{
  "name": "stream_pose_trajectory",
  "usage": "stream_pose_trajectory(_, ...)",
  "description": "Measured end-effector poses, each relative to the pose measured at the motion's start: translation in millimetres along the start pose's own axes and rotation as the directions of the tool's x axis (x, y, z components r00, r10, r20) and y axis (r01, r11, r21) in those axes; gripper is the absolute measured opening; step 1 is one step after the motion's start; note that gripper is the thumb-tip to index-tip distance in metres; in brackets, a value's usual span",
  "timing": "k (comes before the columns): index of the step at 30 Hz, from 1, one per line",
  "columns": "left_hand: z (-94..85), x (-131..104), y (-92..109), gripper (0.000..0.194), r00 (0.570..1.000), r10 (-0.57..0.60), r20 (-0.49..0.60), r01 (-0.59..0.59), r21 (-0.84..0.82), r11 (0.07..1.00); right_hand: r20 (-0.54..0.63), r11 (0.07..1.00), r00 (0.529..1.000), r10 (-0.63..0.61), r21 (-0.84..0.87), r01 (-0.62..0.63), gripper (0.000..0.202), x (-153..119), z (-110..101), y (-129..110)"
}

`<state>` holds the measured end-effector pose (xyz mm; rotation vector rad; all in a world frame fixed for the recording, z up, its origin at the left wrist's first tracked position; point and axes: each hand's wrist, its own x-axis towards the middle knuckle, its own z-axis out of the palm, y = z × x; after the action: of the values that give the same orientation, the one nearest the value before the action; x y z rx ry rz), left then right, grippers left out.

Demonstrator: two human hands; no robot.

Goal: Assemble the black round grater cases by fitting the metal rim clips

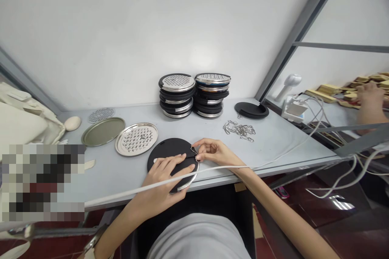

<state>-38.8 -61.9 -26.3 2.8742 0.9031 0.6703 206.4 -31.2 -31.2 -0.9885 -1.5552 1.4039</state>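
Observation:
A black round disc (170,147) with a silver rim along its lower right lies near the table's front edge. My left hand (167,178) rests on it with fingers spread, palm down. At the disc's right edge my right hand (214,151) pinches a small metal clip (194,151) between thumb and forefinger. To the left are a round metal grater plate (136,139) and an olive round lid (103,131). A pile of metal clips (240,129) lies to the right, below a black ring-shaped holder (251,110).
Two stacks of round graters (177,95) stand by the wall. A white cable (225,167) crosses the front and passes over my left hand. A beige spoon-like piece (72,123) lies left. At right, another person's hand (369,93) touches yellowish pieces (330,90) beyond the grey frame.

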Motion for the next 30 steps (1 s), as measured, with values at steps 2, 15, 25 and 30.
stream_pose_trajectory(2,0.3,-0.2,0.1,0.047,1.0,-0.004,0.001,0.004,0.001,1.0,-0.003,1.0,1.0,0.0,-0.007,0.0,0.039,-0.1,-0.1,0.0)
stream_pose_trajectory(15,-0.5,-0.9,0.3,0.048,1.0,-0.016,0.007,0.016,0.002,1.0,-0.035,0.999,0.999,0.026,0.032,-0.025,0.037,-0.6,-0.8,3.6)
stream_pose_trajectory(25,-2.3,0.2,1.5,0.048,1.0,-0.002,-0.005,0.002,0.006,1.0,-0.081,0.999,0.996,0.04,0.02,-0.039,0.026,-1.7,1.7,0.4)
stream_pose_trajectory(30,-1.9,0.9,1.7,0.048,1.0,-0.006,-0.018,0.006,0.004,1.0,-0.06,1.0,0.998,0.009,-0.018,-0.011,0.026,-2.7,1.3,3.4)
